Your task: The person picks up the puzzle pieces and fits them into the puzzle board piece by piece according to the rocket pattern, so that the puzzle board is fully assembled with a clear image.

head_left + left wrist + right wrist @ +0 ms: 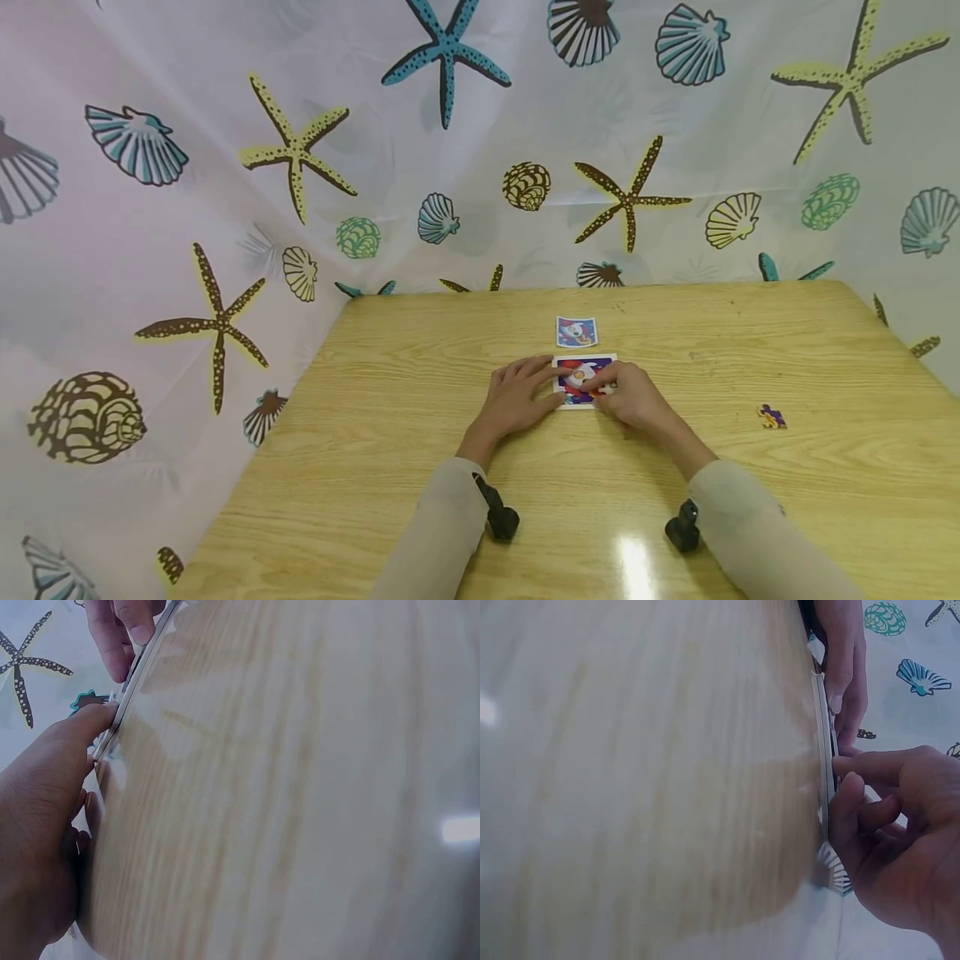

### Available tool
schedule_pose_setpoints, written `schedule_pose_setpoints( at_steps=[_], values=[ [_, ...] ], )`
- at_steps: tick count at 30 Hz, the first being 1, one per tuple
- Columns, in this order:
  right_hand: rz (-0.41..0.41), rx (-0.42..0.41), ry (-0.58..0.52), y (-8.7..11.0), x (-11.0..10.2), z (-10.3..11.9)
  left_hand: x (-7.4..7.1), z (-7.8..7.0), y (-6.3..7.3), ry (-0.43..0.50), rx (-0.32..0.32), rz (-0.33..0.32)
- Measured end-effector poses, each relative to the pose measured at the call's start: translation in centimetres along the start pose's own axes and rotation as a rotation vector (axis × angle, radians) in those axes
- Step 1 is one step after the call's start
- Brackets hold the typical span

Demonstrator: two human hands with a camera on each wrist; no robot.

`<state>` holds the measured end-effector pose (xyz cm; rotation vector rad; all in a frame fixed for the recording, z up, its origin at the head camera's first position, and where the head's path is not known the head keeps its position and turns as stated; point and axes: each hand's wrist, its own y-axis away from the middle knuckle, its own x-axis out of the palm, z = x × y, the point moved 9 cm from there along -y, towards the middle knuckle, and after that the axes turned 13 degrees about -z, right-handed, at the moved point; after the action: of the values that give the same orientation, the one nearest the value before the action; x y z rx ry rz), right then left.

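Observation:
A small jigsaw puzzle (581, 400) with a white border and a picture of a white rocket lies flat on the table. My left hand (517, 396) rests at its left side, fingers stretched out, thumb on the lower edge and a fingertip over the picture. From the right, my right hand (633, 396) reaches onto the puzzle. Its index finger and thumb pinch a puzzle piece with white and orange on it, partly covered by the fingers, low on the right side. In the right wrist view the other fingers of the right hand (907, 817) are curled in.
Just behind the puzzle lies a small picture card (576, 332) with a similar rocket. One loose purple and orange puzzle piece (771, 417) lies apart on the right of the wooden table (360, 467). A curtain with shells and starfish (480, 183) hangs behind and at the left.

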<state>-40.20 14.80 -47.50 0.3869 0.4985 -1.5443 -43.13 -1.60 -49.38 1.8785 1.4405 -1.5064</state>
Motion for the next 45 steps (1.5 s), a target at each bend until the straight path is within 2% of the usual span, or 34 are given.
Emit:
schedule_pose_setpoints(
  at_steps=[10, 15, 22, 27, 32, 41, 45],
  values=[
    [0.013, 0.013, 0.020, -0.1, 0.0, 0.0, 0.0, 0.0, 0.0, -0.030, -0.001, 0.004],
    [0.023, 0.007, 0.027, -0.3, 0.0, 0.0, 0.1, 0.1, -0.1, -0.047, -0.051, 0.009],
    [0.025, 0.020, 0.029, -0.4, -0.2, -0.1, -0.1, -0.7, -0.4, -0.009, -0.116, -0.026],
    [0.032, 0.017, 0.019, -0.3, -0.2, -0.1, -0.3, -0.9, -0.4, -0.018, -0.165, -0.037],
    [0.054, 0.002, 0.008, 0.0, -0.2, 0.0, -0.1, -0.8, -0.2, -0.026, -0.186, -0.024],
    [0.168, -0.025, -0.030, 1.4, -1.7, 0.3, 0.1, -0.8, -0.3, -0.013, -0.193, -0.027],
    [0.170, -0.009, -0.070, 1.9, -2.9, -0.7, 0.2, -0.7, -0.5, -0.022, -0.194, -0.032]
  ],
)
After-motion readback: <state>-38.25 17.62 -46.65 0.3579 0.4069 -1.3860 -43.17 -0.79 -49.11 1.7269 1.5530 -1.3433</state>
